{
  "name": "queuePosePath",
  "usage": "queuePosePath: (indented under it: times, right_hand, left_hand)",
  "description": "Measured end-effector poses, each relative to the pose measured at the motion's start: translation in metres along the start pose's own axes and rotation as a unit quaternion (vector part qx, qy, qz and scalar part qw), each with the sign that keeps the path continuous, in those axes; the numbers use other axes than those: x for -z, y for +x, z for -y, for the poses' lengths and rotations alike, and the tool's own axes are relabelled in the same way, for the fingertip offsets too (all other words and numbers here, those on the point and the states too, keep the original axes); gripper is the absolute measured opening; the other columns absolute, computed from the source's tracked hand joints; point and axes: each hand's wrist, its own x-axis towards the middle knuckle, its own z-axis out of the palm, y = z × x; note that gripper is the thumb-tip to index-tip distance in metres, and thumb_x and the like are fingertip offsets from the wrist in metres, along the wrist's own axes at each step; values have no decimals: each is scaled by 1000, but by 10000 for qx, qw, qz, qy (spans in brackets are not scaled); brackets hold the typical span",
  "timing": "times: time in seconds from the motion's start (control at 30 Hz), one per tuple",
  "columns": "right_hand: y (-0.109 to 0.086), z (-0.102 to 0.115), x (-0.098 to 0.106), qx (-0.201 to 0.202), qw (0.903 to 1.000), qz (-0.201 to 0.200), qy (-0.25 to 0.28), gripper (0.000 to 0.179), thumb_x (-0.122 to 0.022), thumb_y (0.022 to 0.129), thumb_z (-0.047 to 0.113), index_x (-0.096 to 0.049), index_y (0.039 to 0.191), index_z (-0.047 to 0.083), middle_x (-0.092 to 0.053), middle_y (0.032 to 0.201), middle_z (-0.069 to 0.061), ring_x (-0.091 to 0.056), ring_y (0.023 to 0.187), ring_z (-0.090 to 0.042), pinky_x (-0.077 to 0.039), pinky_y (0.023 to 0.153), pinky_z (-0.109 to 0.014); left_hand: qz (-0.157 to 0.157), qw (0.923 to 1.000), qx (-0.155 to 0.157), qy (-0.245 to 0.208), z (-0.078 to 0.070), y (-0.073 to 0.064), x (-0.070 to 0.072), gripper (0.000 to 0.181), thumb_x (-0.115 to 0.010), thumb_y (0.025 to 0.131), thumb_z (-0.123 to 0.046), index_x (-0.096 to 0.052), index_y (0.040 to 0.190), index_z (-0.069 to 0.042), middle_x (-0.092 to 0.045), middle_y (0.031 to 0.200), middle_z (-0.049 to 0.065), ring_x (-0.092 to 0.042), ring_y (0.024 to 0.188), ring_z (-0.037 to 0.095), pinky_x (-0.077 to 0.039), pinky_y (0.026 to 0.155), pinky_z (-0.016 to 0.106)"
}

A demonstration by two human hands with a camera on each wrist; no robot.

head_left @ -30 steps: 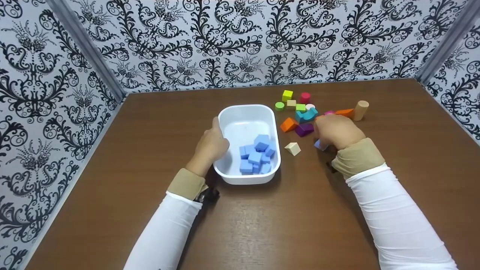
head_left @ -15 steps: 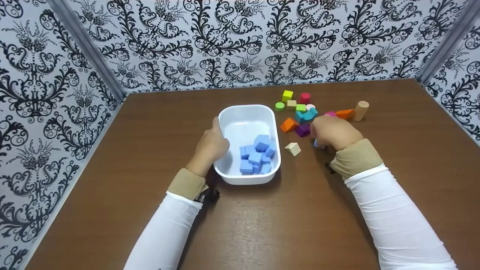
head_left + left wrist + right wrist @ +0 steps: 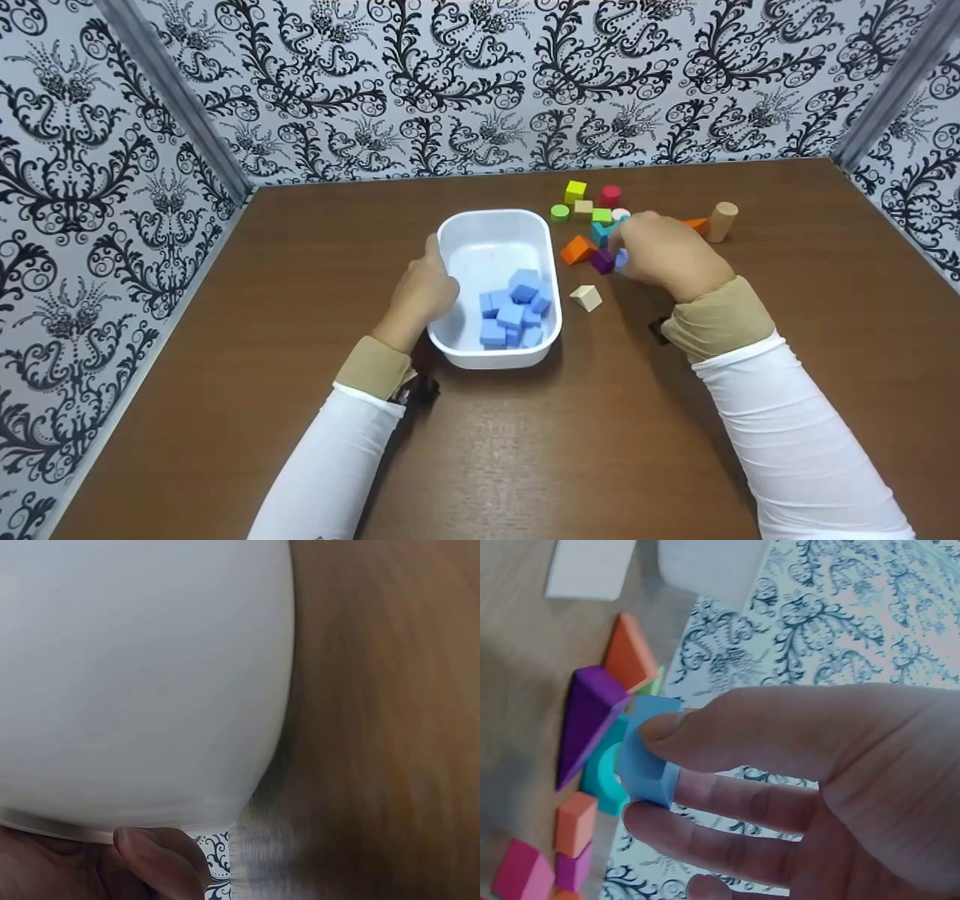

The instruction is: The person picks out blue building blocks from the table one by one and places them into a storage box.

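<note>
My left hand grips the left rim of a white plastic bin; the left wrist view shows the bin's outer wall with fingers at its rim. Several light blue blocks lie piled in the bin's near right part. To the right, my right hand pinches another light blue block between thumb and fingers. In the right wrist view this block overlaps a teal arch block, with a purple triangular block just beside it.
Between bin and right hand lie an orange block and a plain wooden triangular block. Farther back are a yellow cube, a red cylinder and green pieces. A wooden cylinder stands at right. Patterned walls bound the table.
My right hand has moved left and away from me, bringing the light blue block from the table toward the purple block. The left hand and the bin stay put.
</note>
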Motion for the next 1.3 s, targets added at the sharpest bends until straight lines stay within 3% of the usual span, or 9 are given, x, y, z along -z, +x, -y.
queuePosePath:
  times: [0.2, 0.43, 0.57, 0.7, 1.07, 1.3]
  right_hand:
    - [-5, 17, 7, 268, 9994, -232, 3, 26, -66, 88, -1, -82, 107, 5, -73, 100, -14, -62, 86, -34, -54, 78, -49]
    - [-11, 35, 6, 568, 9968, -526, 173, 30, -67, 89, 0, -81, 115, 7, -75, 111, -9, -67, 96, -33, -54, 86, -47]
    - [-9, 40, 2, 851, 9936, -701, 250, 27, -70, 92, 4, -81, 117, 7, -73, 117, -11, -68, 104, -33, -55, 95, -49]
    - [-6, 45, -2, 1251, 9886, -806, 246, 23, -74, 92, 3, -80, 114, 3, -71, 111, -14, -66, 100, -33, -56, 94, -48]
    - [-4, 68, -5, 1891, 9797, -610, 255, 26, -80, 90, 3, -80, 116, -1, -70, 105, -18, -67, 96, -33, -59, 91, -46]
    - [-5, 81, -12, 2018, 9777, -194, 549, 28, -82, 91, 7, -81, 119, 4, -72, 110, -14, -66, 94, -29, -61, 86, -41]
  left_hand:
    - [-3, 10000, 55, 38, -1, 0, 0, 83, -50, 100, -9, -8, 171, -9, -56, 150, 27, -64, 122, 35, -55, 100, 53]
    - [6, 10000, 67, 48, -1, 1, 0, 83, -51, 100, -8, -8, 171, -8, -56, 150, 27, -64, 122, 35, -55, 100, 53]
    - [-4, 10000, 15, 59, -1, 1, 0, 84, -51, 99, -8, -8, 171, -7, -57, 149, 27, -64, 122, 35, -55, 100, 52]
    - [-30, 10000, -73, 56, 0, 0, 0, 83, -51, 99, -8, -9, 171, -6, -60, 145, 28, -66, 117, 35, -58, 95, 52]
    - [-39, 10000, -59, 36, -1, 0, 0, 83, -51, 99, -7, -8, 171, -6, -59, 146, 28, -66, 115, 34, -58, 93, 51]
    - [15, 10000, 6, 7, -2, 0, 1, 84, -50, 99, -6, -6, 171, -7, -57, 148, 28, -65, 114, 34, -58, 92, 50]
